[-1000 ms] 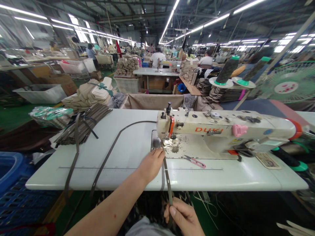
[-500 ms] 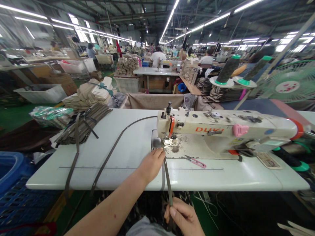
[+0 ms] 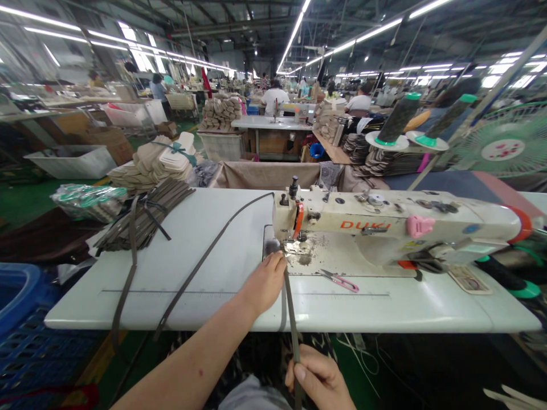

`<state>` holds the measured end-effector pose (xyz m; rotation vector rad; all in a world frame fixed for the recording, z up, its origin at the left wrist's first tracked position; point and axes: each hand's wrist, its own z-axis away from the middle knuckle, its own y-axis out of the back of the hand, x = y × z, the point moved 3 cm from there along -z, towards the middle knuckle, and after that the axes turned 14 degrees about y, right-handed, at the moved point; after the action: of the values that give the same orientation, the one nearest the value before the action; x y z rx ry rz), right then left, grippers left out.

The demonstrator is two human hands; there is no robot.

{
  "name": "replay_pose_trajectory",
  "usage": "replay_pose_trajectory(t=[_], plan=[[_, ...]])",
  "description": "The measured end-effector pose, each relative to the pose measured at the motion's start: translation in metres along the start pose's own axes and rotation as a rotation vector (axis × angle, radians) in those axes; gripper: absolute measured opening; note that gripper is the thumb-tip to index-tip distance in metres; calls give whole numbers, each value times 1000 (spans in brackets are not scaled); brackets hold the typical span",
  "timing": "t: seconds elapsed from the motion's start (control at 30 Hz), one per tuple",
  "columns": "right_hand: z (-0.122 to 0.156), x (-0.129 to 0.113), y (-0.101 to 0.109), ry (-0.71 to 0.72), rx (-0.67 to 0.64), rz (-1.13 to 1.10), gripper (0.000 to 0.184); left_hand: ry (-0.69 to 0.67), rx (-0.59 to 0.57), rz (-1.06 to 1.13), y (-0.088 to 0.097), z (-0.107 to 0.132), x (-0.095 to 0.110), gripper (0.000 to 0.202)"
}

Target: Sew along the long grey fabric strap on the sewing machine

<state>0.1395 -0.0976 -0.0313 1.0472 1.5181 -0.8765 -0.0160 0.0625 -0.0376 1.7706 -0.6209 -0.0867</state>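
Note:
My left hand point(image 3: 265, 282) rests on the white table beside the needle of the cream sewing machine point(image 3: 384, 228), fingers curled and pressed onto a narrow grey strap point(image 3: 290, 310). The strap runs from the presser foot toward me, off the table's front edge, into my right hand point(image 3: 318, 378), which pinches it below the table. Behind the machine the sewn strap point(image 3: 205, 256) sweeps left across the table and hangs over the front edge.
A bundle of grey straps point(image 3: 145, 219) lies at the table's left, one dangling off the edge. Pink-handled snips point(image 3: 339, 280) lie on the machine bed. Thread cones point(image 3: 397, 122), a fan point(image 3: 506, 145), a blue crate point(image 3: 25, 330) and people at far tables surround me.
The sewn strap behind the machine has fed further back and straightened. My left hand has slid slightly toward the needle; my right hand stays on the strap.

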Motion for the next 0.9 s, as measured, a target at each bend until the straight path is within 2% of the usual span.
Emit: replay_pose_trajectory(t=[0.23, 0.4, 0.6, 0.77, 0.9], plan=[[2, -1, -1, 50, -29, -61, 51, -39, -13, 12, 7, 5, 0, 32], [0, -3, -2, 118, -27, -62, 45, -73, 32, -21, 8, 7, 2, 25], [-3, -3, 2, 16, 102, 76, 35, -71, 46, -18, 5, 6, 2, 23], [0, -1, 3, -88, 169, -12, 39, -78, 42, -21, 9, 8, 5, 22], [4, 4, 0, -143, 176, -102, 47, -83, 44, -36, 13, 9, 7, 21]])
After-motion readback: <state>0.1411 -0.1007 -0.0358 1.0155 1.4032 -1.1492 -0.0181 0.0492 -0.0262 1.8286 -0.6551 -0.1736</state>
